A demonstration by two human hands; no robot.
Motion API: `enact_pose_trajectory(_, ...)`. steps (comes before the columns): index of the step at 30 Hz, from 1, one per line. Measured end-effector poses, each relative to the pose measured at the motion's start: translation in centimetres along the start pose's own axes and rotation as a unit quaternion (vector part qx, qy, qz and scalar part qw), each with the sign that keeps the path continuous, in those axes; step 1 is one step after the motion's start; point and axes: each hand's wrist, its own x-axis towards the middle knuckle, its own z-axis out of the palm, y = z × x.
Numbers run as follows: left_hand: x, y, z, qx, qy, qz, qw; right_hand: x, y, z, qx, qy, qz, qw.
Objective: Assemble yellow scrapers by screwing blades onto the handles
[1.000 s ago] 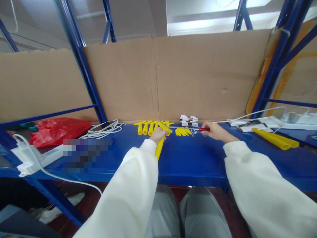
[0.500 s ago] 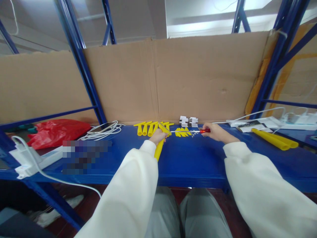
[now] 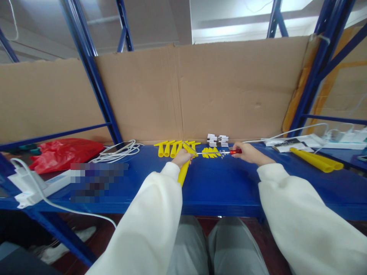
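My left hand (image 3: 182, 157) is closed around a yellow T-shaped plastic piece (image 3: 183, 175), whose tubular handle slants down toward me. In my right hand (image 3: 246, 151) is a screwdriver (image 3: 235, 151) with a red handle, held level. Its thin metal shaft points left, and the tip meets the head of the yellow piece. Behind my left hand stands a row of similar yellow T-shaped pieces (image 3: 167, 149). Beneath the shaft lie several small yellow parts (image 3: 210, 153), with tiny screw-like bits (image 3: 223, 154) beside them. My fingers partly hide the held piece.
White and dark small blocks (image 3: 218, 140) are stacked against the cardboard (image 3: 229, 88). Two yellow tubes (image 3: 317, 160) lie at right. A red plastic bag (image 3: 65, 152), coiled white cable (image 3: 122, 151) and power strip (image 3: 59, 183) occupy the left of the blue shelf (image 3: 220, 187).
The view has shifted very slightly. Both hands keep their grip, and the screwdriver stays against the yellow piece.
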Motion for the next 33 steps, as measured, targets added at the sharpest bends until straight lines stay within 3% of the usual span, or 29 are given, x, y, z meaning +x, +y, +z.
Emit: enact_pose_trajectory(33,-0.15,0.29,0.03,0.086,-0.011,0.004,0.996,0.00,0.39,0.26,-0.031,-0.008,-0.026,0.999)
